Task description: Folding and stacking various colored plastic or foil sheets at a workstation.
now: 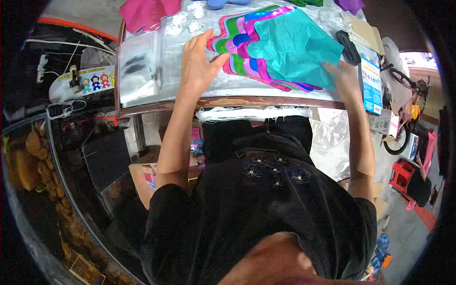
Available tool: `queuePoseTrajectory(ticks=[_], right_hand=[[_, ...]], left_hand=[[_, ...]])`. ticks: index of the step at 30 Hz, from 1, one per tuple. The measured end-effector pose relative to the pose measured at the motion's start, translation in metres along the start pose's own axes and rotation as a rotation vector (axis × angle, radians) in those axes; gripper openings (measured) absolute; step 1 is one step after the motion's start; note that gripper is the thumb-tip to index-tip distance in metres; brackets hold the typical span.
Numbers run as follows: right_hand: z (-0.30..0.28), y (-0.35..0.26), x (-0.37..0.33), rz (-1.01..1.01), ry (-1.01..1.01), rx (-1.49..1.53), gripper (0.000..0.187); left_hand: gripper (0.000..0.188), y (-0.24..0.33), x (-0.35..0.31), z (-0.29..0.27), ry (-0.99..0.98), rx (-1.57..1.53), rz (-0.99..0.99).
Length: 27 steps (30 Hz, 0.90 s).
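A fanned stack of flat, shiny, wavy-edged sheets [241, 43] lies on the table, in red, green, lilac, blue and magenta layers. On top is a teal sheet [297, 45], creased and covering the right part of the stack. My left hand [197, 64] is at the stack's left edge, thumb and fingers spread apart, the tips touching or very near the layered edges. At the teal sheet's right corner, my right hand [346, 80] has its thumb side lying over the sheet, which it grips; some of its fingers are hidden.
White string bundles [174, 28] and a pink wavy-edged sheet [149, 14] lie at the table's back left. Clear plastic bags [138, 69] are at the left. To the right are a black stapler-like tool [348, 47] and a blue-and-white package [371, 83]. A bicycle [408, 95] stands beyond.
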State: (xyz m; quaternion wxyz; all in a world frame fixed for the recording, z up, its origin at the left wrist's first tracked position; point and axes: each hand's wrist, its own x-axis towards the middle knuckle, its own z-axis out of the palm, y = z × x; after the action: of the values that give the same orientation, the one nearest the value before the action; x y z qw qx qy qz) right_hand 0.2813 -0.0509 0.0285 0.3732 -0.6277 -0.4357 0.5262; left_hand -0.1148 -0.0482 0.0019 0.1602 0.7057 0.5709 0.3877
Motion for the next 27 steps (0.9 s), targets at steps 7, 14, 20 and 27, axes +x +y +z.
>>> queuePoseTrajectory(ticks=[7, 14, 20, 27], right_hand=[[-0.020, 0.001, -0.002, 0.059, -0.038, -0.204, 0.029], [-0.042, -0.031, -0.024, -0.177, -0.006, -0.951, 0.048], [-0.037, -0.004, 0.002, -0.771, -0.152, -1.022, 0.082], [-0.039, -0.003, 0.030, -0.760, -0.172, -1.091, 0.083]], left_hand=[[0.068, -0.003, -0.001, 0.008, -0.007, 0.017, 0.059], [0.069, -0.007, 0.008, -0.013, -0.188, 0.004, 0.186], [0.070, -0.008, 0.009, -0.007, -0.241, -0.025, 0.219], [0.070, -0.009, 0.010, -0.002, -0.223, -0.026, 0.261]])
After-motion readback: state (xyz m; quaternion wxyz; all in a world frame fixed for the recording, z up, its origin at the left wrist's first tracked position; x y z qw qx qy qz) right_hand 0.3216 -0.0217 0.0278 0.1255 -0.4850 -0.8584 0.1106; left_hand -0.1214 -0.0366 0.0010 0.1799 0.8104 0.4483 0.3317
